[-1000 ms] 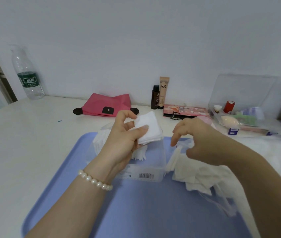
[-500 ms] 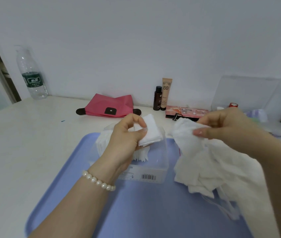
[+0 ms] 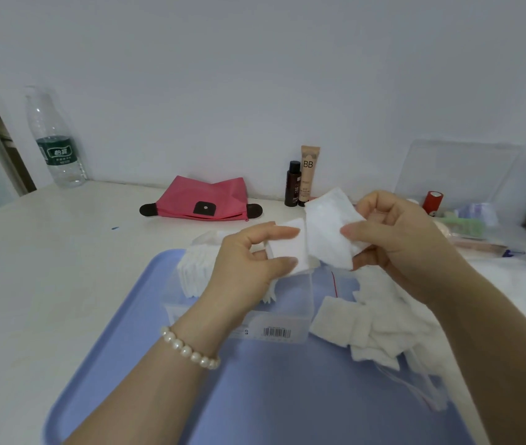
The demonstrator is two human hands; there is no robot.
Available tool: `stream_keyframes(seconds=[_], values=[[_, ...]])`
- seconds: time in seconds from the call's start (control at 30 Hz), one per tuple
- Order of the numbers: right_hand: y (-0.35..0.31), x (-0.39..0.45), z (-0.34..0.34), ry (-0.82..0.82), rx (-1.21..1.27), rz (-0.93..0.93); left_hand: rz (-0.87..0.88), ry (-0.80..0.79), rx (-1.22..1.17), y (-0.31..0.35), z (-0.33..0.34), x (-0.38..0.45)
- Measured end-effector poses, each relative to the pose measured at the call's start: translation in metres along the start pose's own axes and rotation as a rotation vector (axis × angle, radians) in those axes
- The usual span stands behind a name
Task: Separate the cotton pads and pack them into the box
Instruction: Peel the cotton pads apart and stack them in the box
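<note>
While pinching square white cotton pads (image 3: 329, 234) in left hand (image 3: 248, 268) and right hand (image 3: 396, 239), poised directly above clear plastic box (image 3: 248, 303), left nearer.

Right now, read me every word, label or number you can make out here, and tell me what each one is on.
"BB": on the beige tube standing at the wall.
Water bottle, green label: white characters, too blurred to read.
Dark small bottle: pale label print, too small to read.
Clear box on the blue tray: barcode sticker, digits unreadable.
No other text is legible.
</note>
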State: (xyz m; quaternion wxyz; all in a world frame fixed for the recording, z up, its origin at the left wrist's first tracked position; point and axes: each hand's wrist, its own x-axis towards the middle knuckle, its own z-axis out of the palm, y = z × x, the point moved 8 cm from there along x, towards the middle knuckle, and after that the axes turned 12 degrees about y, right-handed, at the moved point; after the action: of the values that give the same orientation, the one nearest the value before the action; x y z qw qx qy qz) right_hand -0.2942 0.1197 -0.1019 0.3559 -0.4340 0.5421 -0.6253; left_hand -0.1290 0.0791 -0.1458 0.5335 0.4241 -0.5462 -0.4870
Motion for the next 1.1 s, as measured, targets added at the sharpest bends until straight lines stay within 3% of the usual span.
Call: stream_keyframes(seconds=[0.13, 0.53, 0.8, 0.97, 1.1], values=[[-0.01, -0.008, 0.009, -0.046, -0.085, -0.142, -0.023, -0.083, -0.034, -0.002, 0.006, -0.001], [-0.022, -0.019, 0.017, 0.099, -0.315, -0.537, 0.034, -0.181, -0.107, 0.004, 0.012, -0.003], [-0.02, -0.018, 0.017, 0.066, -0.363, -0.515, 0.003, -0.207, -0.127, 0.0, 0.012, -0.002], [-0.029, -0.021, 0.016, 0.005, -0.176, -0.444, -0.007, -0.203, -0.131, -0.001, 0.011, 0.0], [-0.02, -0.018, 0.017, 0.032, -0.259, -0.478, -0.011, -0.207, -0.151, -0.002, 0.012, 0.0]])
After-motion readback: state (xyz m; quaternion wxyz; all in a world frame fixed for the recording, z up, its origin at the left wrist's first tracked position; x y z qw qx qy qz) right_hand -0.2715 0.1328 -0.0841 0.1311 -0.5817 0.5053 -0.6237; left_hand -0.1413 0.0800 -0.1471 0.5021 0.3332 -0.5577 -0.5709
